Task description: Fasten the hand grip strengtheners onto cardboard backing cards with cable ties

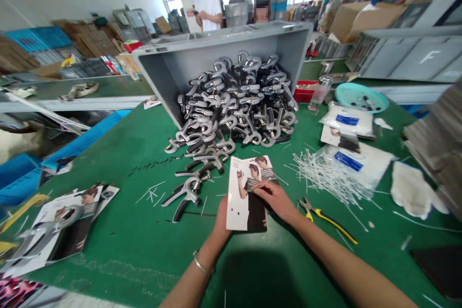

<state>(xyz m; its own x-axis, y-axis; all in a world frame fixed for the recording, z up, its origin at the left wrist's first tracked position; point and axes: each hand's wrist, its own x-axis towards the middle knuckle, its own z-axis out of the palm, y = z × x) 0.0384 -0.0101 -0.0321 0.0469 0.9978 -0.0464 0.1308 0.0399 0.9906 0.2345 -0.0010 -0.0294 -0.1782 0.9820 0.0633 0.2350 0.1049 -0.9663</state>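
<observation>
My left hand [221, 217] is closed on the left edge of a printed card [237, 199], its fingers mostly hidden behind it. The card has two small holes low on its left side, and more like it show behind its top right corner. Over the card, my right hand [275, 198] pinches what looks like a thin white cable tie [260, 185]. Beyond them, grey-and-black hand grippers [231, 101] with metal springs spill out of a tipped grey crate [162, 72]. Right of my right hand lie loose white cable ties [325, 178] and yellow-handled cutting pliers [325, 219].
Hand grippers on printed cards [65, 226] lie at the left. To the right are plastic bags [361, 163], a white glove [411, 190], a turquoise dish [361, 94], a glass [319, 94] and stacked cardboard [436, 139]. Two people are behind the crate.
</observation>
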